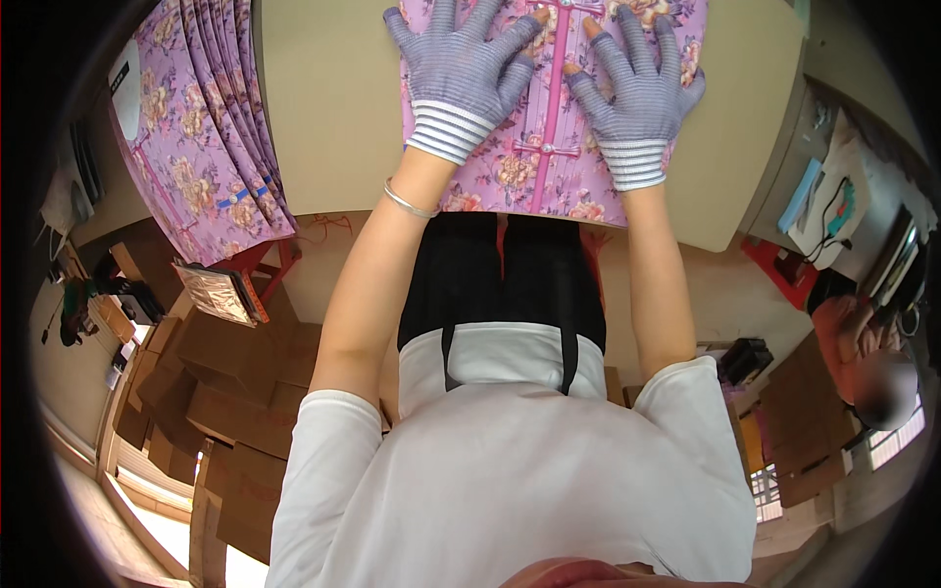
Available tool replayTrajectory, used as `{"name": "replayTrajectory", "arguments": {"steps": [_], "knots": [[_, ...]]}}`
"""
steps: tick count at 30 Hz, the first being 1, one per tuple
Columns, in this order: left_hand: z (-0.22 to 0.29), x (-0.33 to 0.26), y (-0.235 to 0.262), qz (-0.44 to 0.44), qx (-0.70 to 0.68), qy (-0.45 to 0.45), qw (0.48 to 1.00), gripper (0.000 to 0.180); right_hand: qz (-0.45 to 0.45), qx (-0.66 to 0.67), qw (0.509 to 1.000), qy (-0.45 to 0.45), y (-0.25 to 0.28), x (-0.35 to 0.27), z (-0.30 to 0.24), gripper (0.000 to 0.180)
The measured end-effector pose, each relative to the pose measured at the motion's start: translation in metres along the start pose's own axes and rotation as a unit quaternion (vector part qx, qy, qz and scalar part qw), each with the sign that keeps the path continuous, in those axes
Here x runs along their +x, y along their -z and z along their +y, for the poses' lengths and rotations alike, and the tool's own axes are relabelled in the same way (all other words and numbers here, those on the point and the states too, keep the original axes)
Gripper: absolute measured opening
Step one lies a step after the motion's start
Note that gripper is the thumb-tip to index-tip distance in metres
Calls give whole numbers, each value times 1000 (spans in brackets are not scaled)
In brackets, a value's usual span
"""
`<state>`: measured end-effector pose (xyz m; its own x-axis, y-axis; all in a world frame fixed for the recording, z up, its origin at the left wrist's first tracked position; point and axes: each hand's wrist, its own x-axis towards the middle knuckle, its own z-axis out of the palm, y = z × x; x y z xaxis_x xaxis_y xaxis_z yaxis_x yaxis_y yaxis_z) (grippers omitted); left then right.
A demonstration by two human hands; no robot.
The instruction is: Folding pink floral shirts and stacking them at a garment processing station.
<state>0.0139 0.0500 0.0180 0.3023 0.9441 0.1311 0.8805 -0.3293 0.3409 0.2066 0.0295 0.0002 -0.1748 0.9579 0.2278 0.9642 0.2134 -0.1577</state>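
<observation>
Garment (549, 147): I see the purple floral piece flat at the table's (333, 108) near edge, pink placket closed down its middle.
Stack (196, 127): matching pieces hang over the table's left end, well apart.
Left hand (461, 73): gloved, fingers spread, palm pressing the cloth; grasps nothing.
Right hand (637, 93): gloved, likewise flat beside the placket.
Progress: I judge smoothing underway; no fold visible yet.

Single head view – steep downward, close over table (333, 108).
</observation>
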Motion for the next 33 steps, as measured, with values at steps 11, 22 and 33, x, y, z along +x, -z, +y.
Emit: {"name": "replayTrajectory", "arguments": {"steps": [11, 22, 33], "knots": [[-23, -3, -55, 212, -149, -74, 963, 45, 259, 374, 891, -3, -53, 2, -2, 53], [6, 9, 17, 13, 4, 7, 1000, 42, 117, 177, 977, 6, -29, -1, 6, 57], [-22, -3, -23, 26, 41, -3, 999, 39, -126, -17, 991, 48, 8, -14, 3, 61]]}}
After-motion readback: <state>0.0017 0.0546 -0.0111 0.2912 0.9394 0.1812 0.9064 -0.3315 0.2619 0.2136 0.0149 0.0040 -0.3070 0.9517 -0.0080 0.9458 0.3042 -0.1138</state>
